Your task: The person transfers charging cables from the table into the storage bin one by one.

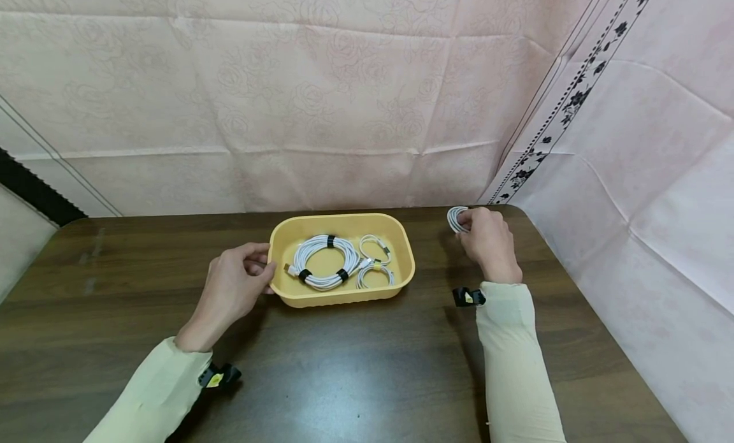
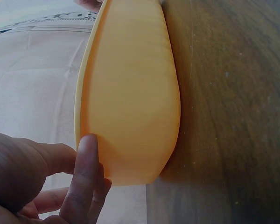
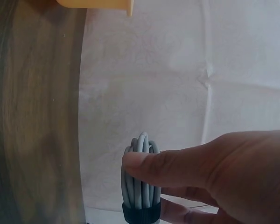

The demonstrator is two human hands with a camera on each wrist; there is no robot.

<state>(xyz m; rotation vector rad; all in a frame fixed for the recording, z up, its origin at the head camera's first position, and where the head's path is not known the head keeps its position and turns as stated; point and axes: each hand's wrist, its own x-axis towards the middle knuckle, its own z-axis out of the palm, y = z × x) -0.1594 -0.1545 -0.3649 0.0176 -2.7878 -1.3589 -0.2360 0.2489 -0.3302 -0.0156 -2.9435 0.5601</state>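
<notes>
A shallow yellow tray (image 1: 347, 296) sits on the wooden table. My left hand (image 1: 232, 290) pinches its left end, and in the left wrist view the fingers (image 2: 86, 163) lie against the tray's outer wall (image 2: 130, 102). Inside lie a large coiled white cable (image 1: 312, 244) with black straps and two smaller coiled cables, one (image 1: 373, 238) behind the other (image 1: 375, 278). To the right of the tray, my right hand (image 1: 489, 242) grips another coiled cable (image 1: 453, 218). A black strap (image 3: 142, 213) binds this coil, and the thumb presses across its loops in the right wrist view.
Behind the table (image 1: 355, 373) hangs a pale rose-patterned cloth (image 1: 321, 99). A similar cloth (image 1: 659, 175) with a dark floral border runs along the right side. The tray stands near the table's back edge.
</notes>
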